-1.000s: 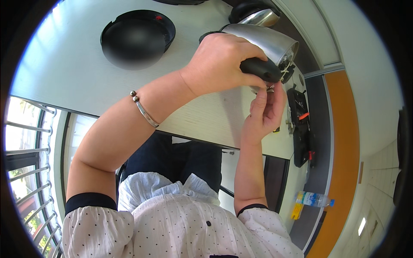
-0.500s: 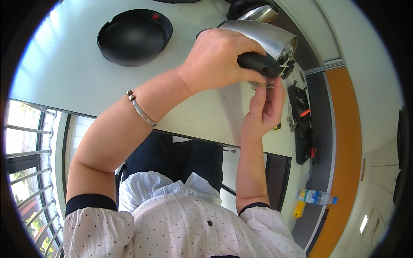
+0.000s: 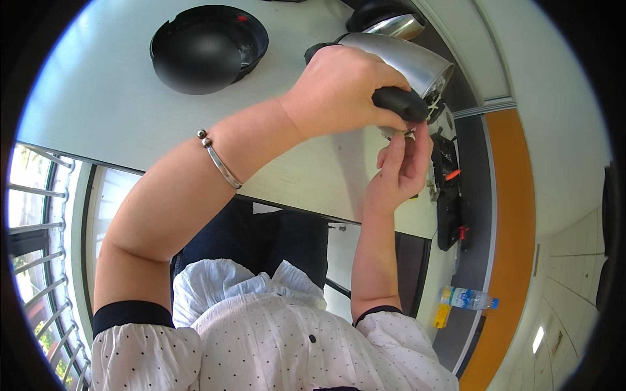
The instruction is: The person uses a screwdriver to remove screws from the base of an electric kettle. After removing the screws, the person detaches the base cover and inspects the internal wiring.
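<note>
A brushed-metal kettle body [image 3: 407, 57] lies tilted on its side above the table, its open lower end facing right with pale wires [image 3: 434, 101] showing. My left hand [image 3: 345, 88] is wrapped round the kettle's black handle [image 3: 399, 102]. Just below the handle's end, my right hand [image 3: 402, 166] pinches with thumb and fingertips close to the wires. What sits between those fingertips is too small and hidden to make out. A shallow round black plastic shell [image 3: 195, 62] rests on the table at the far left, apart from both hands.
Behind the kettle stands another shiny metal and black vessel [image 3: 396, 27]. An open black tool case [image 3: 450, 195] with orange and red pieces lies to the right. Beyond it is a clear bottle with a blue cap [image 3: 469, 298]. The white table's front edge [image 3: 293, 210] runs before me.
The kettle and both hands stay together in nearly the same pose. My view has shifted slightly, so the shell sits higher and the tool case and bottle a little further left.
</note>
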A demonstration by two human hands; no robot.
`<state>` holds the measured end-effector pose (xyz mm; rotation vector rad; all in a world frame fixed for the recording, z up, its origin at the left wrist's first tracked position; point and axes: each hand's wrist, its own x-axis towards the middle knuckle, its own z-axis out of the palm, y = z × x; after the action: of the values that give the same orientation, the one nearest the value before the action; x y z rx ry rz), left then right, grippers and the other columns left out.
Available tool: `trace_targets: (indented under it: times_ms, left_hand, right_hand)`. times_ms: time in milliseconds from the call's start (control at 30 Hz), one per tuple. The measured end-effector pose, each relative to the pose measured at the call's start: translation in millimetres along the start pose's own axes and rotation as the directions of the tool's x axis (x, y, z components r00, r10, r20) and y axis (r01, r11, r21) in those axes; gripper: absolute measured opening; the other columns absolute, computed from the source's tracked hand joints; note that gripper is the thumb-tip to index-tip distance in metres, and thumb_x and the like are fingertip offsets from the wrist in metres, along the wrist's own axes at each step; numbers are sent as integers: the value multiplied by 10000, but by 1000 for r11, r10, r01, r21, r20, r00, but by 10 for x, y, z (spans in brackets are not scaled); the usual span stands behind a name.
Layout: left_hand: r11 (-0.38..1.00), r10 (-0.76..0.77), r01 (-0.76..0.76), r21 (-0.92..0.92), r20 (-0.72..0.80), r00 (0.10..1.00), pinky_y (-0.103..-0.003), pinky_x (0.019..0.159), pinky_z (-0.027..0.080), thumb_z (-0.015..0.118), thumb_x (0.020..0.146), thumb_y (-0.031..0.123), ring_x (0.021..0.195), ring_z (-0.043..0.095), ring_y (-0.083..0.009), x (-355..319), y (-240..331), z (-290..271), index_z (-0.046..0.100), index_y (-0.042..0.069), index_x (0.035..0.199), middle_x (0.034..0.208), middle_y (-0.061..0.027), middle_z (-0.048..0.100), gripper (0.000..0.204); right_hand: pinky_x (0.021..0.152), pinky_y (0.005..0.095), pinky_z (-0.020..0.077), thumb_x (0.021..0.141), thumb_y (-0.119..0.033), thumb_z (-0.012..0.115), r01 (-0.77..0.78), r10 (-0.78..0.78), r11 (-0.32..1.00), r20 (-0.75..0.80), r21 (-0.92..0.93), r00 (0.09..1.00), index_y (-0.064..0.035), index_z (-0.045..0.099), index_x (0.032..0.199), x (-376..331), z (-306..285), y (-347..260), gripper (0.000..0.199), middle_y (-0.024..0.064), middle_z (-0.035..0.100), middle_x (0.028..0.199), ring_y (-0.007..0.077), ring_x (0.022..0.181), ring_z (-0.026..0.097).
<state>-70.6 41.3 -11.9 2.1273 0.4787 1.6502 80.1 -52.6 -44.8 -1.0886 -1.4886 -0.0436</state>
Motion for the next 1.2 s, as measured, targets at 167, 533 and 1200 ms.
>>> trace_targets:
  times_ms: [167, 533, 1200]
  left_hand:
    - [1000, 30, -30, 1, -31, 999, -336, 649, 507, 837, 597, 272, 695, 631, -275, -5, -33, 14, 716, 82, 898, 771, -89, 668, 376]
    - [1000, 19, -18, 22, -24, 1000, -344, 633, 499, 829, 587, 272, 687, 629, -266, -14, -20, 13, 717, 90, 879, 753, -73, 665, 362]
    - [988, 2, -24, 154, 142, 990, -378, 606, 479, 797, 582, 291, 648, 604, -297, -11, 78, -25, 673, 72, 753, 684, -83, 632, 305]
  right_hand:
    - [676, 202, 433, 925, 2, 548, -94, 93, 995, 18, 29, 995, 24, 474, 1339, -13, -10, -49, 421, 67, 510, 1122, 79, 795, 487]
    - [685, 198, 426, 895, 28, 575, -116, 111, 983, 41, 142, 993, 18, 439, 1325, -28, -21, -15, 451, 50, 528, 1108, 67, 783, 487]
    - [554, 171, 397, 900, -17, 605, -161, 166, 982, -47, 102, 985, -15, 504, 1197, -106, -24, 20, 313, 59, 615, 953, 49, 626, 500]
